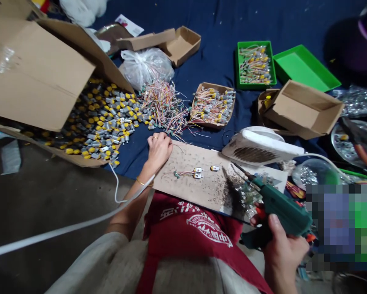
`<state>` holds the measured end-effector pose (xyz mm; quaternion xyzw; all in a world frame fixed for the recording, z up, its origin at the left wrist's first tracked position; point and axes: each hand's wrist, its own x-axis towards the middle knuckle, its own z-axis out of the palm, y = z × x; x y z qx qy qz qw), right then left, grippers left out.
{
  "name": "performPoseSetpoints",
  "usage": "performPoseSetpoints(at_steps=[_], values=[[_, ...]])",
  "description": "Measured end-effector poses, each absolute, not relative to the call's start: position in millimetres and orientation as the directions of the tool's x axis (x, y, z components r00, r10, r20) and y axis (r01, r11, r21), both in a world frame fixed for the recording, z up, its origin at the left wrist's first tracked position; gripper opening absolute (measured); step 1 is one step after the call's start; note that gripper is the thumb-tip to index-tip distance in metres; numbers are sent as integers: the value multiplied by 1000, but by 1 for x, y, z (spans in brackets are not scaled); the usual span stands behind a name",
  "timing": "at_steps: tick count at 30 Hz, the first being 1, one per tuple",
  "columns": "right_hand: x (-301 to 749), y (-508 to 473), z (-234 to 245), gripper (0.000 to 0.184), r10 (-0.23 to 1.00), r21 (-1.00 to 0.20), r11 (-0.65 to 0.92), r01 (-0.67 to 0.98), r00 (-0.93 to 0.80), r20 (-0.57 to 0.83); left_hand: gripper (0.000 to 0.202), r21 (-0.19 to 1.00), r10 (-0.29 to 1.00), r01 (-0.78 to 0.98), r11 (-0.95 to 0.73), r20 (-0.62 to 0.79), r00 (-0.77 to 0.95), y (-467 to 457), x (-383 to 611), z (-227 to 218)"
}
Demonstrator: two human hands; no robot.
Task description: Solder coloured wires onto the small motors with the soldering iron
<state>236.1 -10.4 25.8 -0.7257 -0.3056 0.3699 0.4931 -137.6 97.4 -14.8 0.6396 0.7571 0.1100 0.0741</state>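
Observation:
My right hand grips a green soldering gun, its thin metal tip pointing left over the work board. My left hand rests at the board's upper left corner with its fingers curled in. Whatever those fingers hold, if anything, is hidden; loose wires lie just beyond them. Near the middle of the board, two small motors lie with red and white wires running to a tiny green circuit board. A single small motor lies apart to their right.
Many motors spill from a large cardboard box at left. Beyond the board are a wire pile and a carton of wired motors. A white grilled device stands at its right. A white cable crosses my left arm.

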Motion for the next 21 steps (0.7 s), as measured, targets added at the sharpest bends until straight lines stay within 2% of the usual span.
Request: performPoseSetpoints(at_steps=[6, 11, 13, 16, 19, 21], values=[[227, -5, 41, 56, 787, -938, -345, -39, 533, -312, 14, 267, 976, 941, 209, -2, -216, 84, -135, -19], [227, -7, 43, 55, 802, -948, -315, -45, 522, -291, 15, 308, 957, 908, 284, -31, -288, 76, -131, -20], [229, -8, 41, 54, 802, -951, -307, -29, 531, -275, 13, 364, 936, 869, 334, -20, -352, 77, -128, -15], [231, -8, 41, 54, 802, -960, -277, -43, 540, -256, 13, 555, 916, 754, 351, -37, -399, 78, -112, 3], [231, -8, 46, 52, 814, -969, -233, -80, 529, -239, 14, 701, 961, 667, 254, -102, -259, 63, -75, 18], [233, -10, 48, 49, 822, -973, -215, -89, 522, -229, 10, 681, 991, 719, 135, -83, -107, 46, -45, 18]])
